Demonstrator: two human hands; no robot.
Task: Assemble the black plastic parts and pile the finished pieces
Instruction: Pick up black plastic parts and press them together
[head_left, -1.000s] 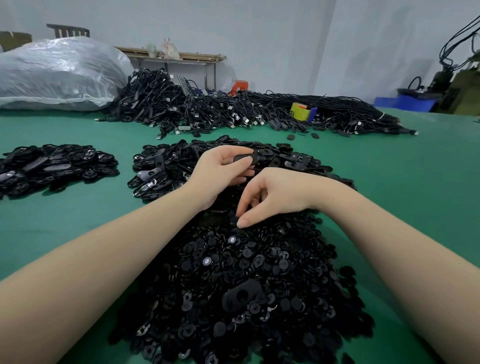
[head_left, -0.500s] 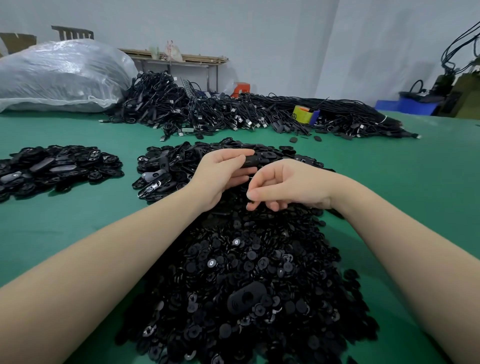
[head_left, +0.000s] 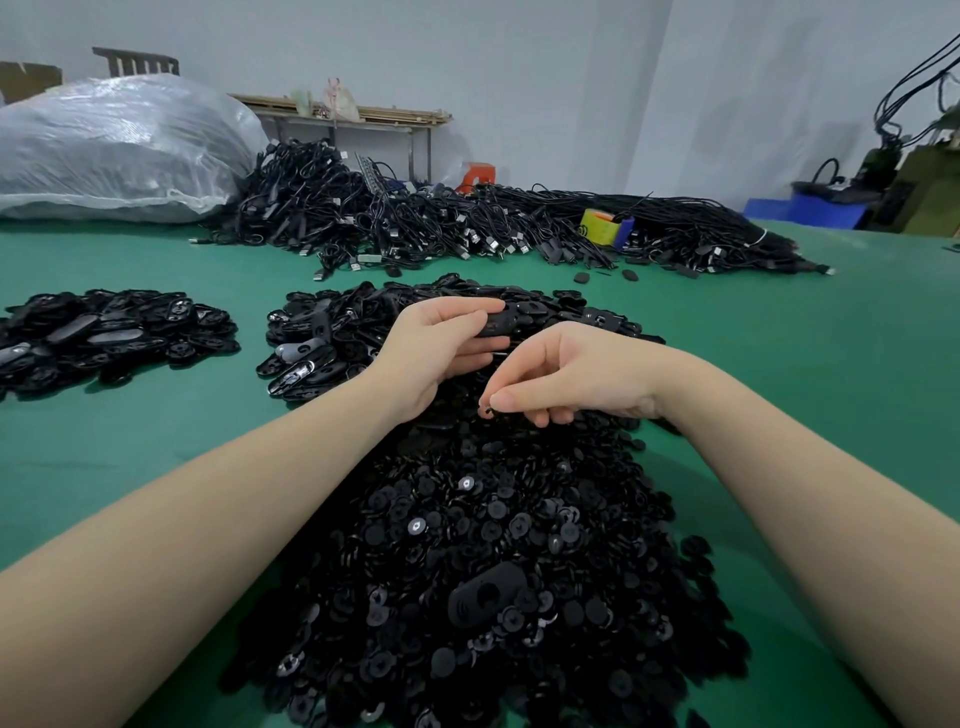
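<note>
My left hand (head_left: 441, 353) grips a black oval plastic shell (head_left: 501, 322) between thumb and fingers, above the far heap of oval shells (head_left: 332, 332). Just to its right and lower, my right hand (head_left: 576, 374) pinches a small black round disc (head_left: 488, 411) at its fingertips. Below both hands spreads a big heap of small round discs (head_left: 493, 545), with one loose oval shell (head_left: 485, 597) lying on top. A separate pile of oval pieces (head_left: 109, 332) sits at the left on the green table (head_left: 779, 364).
A long tangle of black cables (head_left: 467, 223) runs across the back of the table, with a yellow tape roll (head_left: 597, 226) in it. A large clear plastic sack (head_left: 114, 150) lies at the back left. Blue bins (head_left: 805, 210) stand at the far right.
My right hand has lifted off the disc heap with a small disc pinched in its fingertips and come up beside my left hand, which still holds the oval shell.
</note>
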